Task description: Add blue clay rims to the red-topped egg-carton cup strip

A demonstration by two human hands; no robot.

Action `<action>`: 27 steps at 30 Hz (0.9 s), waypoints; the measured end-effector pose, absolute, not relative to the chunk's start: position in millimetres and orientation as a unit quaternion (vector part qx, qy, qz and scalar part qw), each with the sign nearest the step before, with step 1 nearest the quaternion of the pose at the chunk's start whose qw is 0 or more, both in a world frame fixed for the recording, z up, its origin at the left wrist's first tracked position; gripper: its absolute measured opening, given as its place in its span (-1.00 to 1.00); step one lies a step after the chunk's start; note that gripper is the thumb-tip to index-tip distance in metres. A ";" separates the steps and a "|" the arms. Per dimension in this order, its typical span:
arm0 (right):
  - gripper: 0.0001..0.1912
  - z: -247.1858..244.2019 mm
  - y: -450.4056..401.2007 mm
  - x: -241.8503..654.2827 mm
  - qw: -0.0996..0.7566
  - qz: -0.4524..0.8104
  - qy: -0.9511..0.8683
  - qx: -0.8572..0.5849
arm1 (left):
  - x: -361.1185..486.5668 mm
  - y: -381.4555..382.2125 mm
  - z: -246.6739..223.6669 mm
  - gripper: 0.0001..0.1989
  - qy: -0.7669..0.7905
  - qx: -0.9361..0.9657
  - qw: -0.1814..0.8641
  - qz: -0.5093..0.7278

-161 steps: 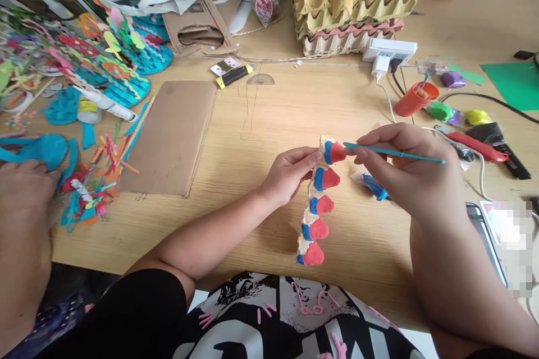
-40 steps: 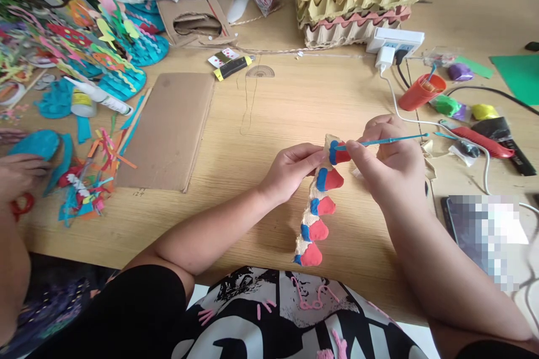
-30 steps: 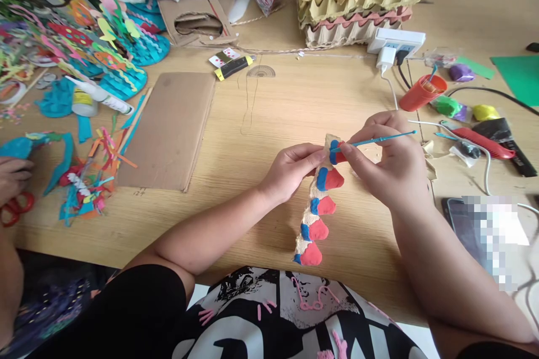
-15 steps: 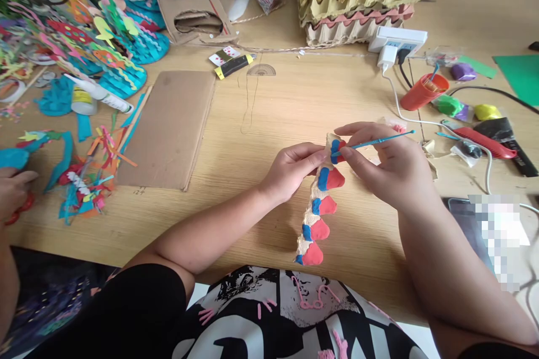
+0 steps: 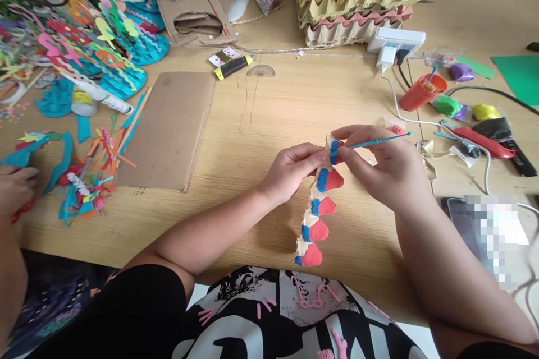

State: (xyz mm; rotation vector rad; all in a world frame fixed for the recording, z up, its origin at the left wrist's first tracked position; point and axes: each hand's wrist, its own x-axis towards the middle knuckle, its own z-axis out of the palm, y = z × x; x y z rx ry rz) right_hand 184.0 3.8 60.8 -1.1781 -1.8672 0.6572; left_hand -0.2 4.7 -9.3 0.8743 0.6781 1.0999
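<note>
Strip with red-and-blue lobes (image 5: 315,207) in my head view is near the table's (image 5: 269,115) front edge, pinched by the left hand (image 5: 290,174); the right hand (image 5: 385,171) grips a blue tool (image 5: 370,142), partly hiding the top lobe (image 5: 338,161). White bottle's (image 5: 112,100) label: illegible.

A faint "12" (image 5: 136,192) marks the wooden tabletop (image 5: 236,190).

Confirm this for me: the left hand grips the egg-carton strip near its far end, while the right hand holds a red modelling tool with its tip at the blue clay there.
Not quite: the modelling tool is blue, not red, as the head view shows. The left hand does grip the egg-carton strip there, and the right hand holds the tool's tip at the blue clay.
</note>
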 end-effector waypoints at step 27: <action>-0.94 60.8 5.3 186.0 0.387 0.252 -0.754 -0.467 | -0.2 4.3 -11.0 -0.74 0.323 0.413 0.696 0.490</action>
